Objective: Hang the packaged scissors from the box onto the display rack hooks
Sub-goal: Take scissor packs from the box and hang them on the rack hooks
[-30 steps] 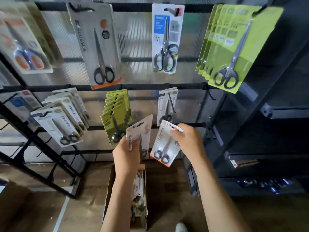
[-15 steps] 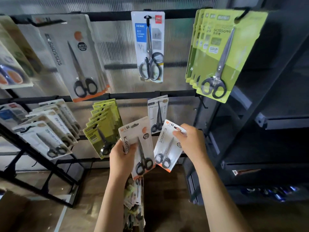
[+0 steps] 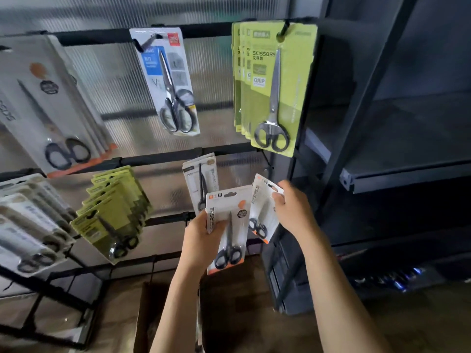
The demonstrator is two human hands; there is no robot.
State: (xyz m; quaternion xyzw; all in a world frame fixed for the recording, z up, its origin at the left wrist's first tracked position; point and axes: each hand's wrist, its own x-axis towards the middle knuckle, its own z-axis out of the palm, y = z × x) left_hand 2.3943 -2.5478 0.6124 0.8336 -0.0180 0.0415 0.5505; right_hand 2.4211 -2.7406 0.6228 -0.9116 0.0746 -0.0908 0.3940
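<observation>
- A white scissors pack (image 3: 228, 225) is held upright by the left hand (image 3: 201, 240), thumb curled over its left edge; likely kept in reserve.
- A second pack (image 3: 262, 207) is pinched near its top by the right hand (image 3: 293, 210), hang slot left uncovered, probably for threading onto a hook.
- Both packs are held in front of the rack (image 3: 158, 159), beside a hung pack (image 3: 201, 179) on the middle row.
- The box (image 3: 142, 319) is seen open on the floor below.
</observation>
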